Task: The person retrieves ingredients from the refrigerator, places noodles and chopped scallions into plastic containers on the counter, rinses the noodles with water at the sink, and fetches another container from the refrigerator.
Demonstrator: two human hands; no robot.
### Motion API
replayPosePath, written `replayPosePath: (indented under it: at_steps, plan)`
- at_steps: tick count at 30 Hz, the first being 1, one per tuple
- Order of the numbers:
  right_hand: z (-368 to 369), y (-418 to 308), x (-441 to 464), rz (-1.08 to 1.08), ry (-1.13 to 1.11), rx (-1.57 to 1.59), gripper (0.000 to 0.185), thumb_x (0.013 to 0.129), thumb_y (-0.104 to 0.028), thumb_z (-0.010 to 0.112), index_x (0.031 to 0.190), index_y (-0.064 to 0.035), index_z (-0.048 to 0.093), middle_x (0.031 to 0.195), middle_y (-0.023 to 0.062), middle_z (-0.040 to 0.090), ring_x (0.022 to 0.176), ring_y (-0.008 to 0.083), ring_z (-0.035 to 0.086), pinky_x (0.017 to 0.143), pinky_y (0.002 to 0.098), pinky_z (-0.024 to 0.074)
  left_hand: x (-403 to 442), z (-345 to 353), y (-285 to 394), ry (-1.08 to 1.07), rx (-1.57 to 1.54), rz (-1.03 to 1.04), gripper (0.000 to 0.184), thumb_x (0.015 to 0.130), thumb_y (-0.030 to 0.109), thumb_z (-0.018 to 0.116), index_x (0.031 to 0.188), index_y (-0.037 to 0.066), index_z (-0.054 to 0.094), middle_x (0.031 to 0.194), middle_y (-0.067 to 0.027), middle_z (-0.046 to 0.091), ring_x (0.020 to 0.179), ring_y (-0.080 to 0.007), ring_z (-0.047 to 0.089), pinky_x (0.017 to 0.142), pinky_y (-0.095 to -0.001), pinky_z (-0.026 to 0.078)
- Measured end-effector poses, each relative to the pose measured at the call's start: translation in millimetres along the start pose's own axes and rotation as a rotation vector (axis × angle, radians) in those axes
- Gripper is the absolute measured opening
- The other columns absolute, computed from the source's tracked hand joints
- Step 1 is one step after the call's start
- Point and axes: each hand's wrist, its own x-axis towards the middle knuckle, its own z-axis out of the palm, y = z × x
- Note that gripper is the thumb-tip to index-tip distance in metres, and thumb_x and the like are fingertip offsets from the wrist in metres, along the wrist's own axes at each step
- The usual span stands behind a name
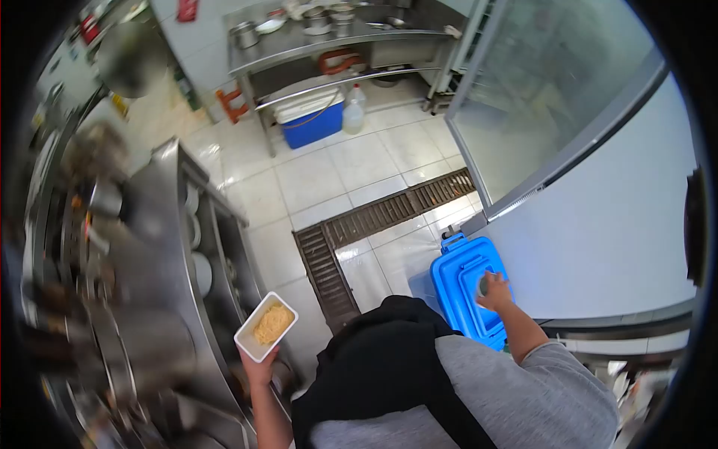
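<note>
My left hand (pixel 259 368) is closed on a white rectangular plastic container (pixel 249 346), held from below and tilted a little. Inside the container lies a mound of pale yellow shredded food (pixel 274 323), whose kind I cannot make out for certain. My right hand (pixel 496 294) is over the blue lid (pixel 456 280) of a bin at my right side. Its fingers curl round a small grey-green round object (pixel 484 286), partly hidden by them. Whether that object touches the lid, I cannot tell.
A steel counter (pixel 161 224) with shelves of dishes runs along my left. A floor drain grate (pixel 374 224) crosses the white tiles ahead. A glass door (pixel 553 97) stands at right. Farther off are a steel table (pixel 284 56) and a blue cooler (pixel 314 127).
</note>
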Motion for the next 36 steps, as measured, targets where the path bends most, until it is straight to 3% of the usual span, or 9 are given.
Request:
replayPosePath:
  at_steps: [6,11,15,16,19,20,24,29,36]
  plan:
    - [-3,27,-4,0.402,-0.219,0.091,0.099,0.067,-0.046,0.077,0.149,-0.0188,0.028,0.147,0.0229,0.032,0.128,0.0524,0.039,0.104,0.0534,0.0423,211,84,29,-0.173,-0.011,0.063,0.09,0.067,0.028,0.09,0.135,0.001,0.038,0.127,-0.0112,0.054,0.116,-0.0225,0.055,0.099,-0.0355,0.045]
    - [-47,-38,98,0.121,-0.514,0.132,0.093,0.064,-0.049,0.078,0.145,-0.0283,0.038,0.141,0.0232,0.04,0.126,0.0519,0.044,0.101,0.055,0.0435,325,157,22,-0.172,-0.054,-0.078,0.089,0.068,0.018,0.089,0.137,0.002,0.035,0.129,-0.0109,0.052,0.118,-0.0224,0.054,0.1,-0.0358,0.045]
    - [-116,-106,280,-0.09,-0.238,0.232,0.097,0.064,-0.05,0.078,0.146,-0.0191,0.037,0.141,0.0254,0.04,0.123,0.0488,0.047,0.099,0.0519,0.045,399,225,58,-0.208,0.069,-0.062,0.081,0.069,0.007,0.084,0.134,0.001,0.036,0.125,-0.0114,0.054,0.116,-0.0226,0.055,0.099,-0.0355,0.045]
    - [-134,-120,325,-0.161,0.005,0.222,0.096,0.064,-0.048,0.078,0.145,-0.0179,0.035,0.136,0.0249,0.043,0.118,0.0489,0.049,0.098,0.0518,0.0453,420,243,69,-0.235,0.039,-0.075,0.079,0.068,0.005,0.082,0.133,0.001,0.037,0.123,-0.0117,0.055,0.114,-0.0225,0.056,0.098,-0.0356,0.045]
    - [-267,-178,424,-0.109,0.072,0.427,0.092,0.065,-0.04,0.078,0.144,-0.0226,0.034,0.141,0.0266,0.038,0.117,0.0507,0.049,0.1,0.0523,0.0447,493,285,83,-0.309,0.047,-0.047,0.078,0.069,0.006,0.082,0.132,0.001,0.038,0.123,-0.0116,0.055,0.113,-0.0225,0.056,0.098,-0.0356,0.045]
    - [-290,-189,449,-0.156,0.129,0.463,0.093,0.065,-0.04,0.079,0.145,-0.0228,0.034,0.141,0.0265,0.037,0.117,0.0511,0.049,0.1,0.0525,0.0448,518,299,92,-0.359,0.083,-0.048,0.074,0.077,0.016,0.081,0.135,0.001,0.038,0.126,-0.011,0.055,0.116,-0.021,0.054,0.101,-0.0354,0.042]
    - [-338,-212,524,-0.184,0.221,0.481,0.093,0.065,-0.041,0.079,0.145,-0.0233,0.033,0.141,0.0254,0.038,0.119,0.0522,0.047,0.099,0.053,0.0456,648,354,88,-0.486,0.12,-0.031,0.073,0.076,0.013,0.08,0.135,0.001,0.038,0.126,-0.0112,0.055,0.116,-0.0215,0.054,0.101,-0.0354,0.042]
    - [-332,-211,532,0.063,-0.151,0.399,0.093,0.065,-0.045,0.079,0.144,-0.0227,0.036,0.141,0.0241,0.039,0.12,0.0522,0.046,0.099,0.0538,0.046,800,493,129,-0.664,0.018,-0.017,0.074,0.07,0.0,0.079,0.131,0.002,0.037,0.125,-0.0129,0.054,0.116,-0.0236,0.056,0.099,-0.0365,0.046]
    - [-385,-172,600,0.394,0.099,0.632,0.094,0.061,-0.036,0.082,0.144,-0.0222,0.039,0.139,0.0235,0.04,0.118,0.0466,0.049,0.099,0.0525,0.0447,946,702,184,-0.936,0.06,0.042,0.079,0.07,0.011,0.086,0.132,0.003,0.037,0.126,-0.0125,0.054,0.116,-0.023,0.056,0.099,-0.0357,0.046]
